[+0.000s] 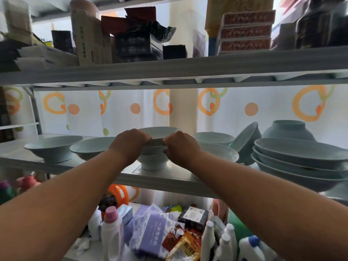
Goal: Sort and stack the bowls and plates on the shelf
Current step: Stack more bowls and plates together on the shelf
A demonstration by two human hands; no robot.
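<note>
A stack of pale blue-green footed bowls (153, 162) stands in the middle of the grey shelf (162, 178). My left hand (130, 142) and my right hand (180, 146) both grip the rim of the top bowl (160, 133) on that stack, one on each side. Two single bowls (53, 147) (90, 147) sit to the left. To the right are more bowls (218, 152), one tilted bowl (246, 142), one upside-down bowl (288, 129) and a stack of wide shallow plates (301, 161).
The upper shelf (188, 67) hangs close above, loaded with boxes and packets. Below the bowl shelf stand detergent bottles (111, 232), purple packets (150, 232) and white bottles (222, 242). A white curtain with orange rings (207, 102) backs the shelf.
</note>
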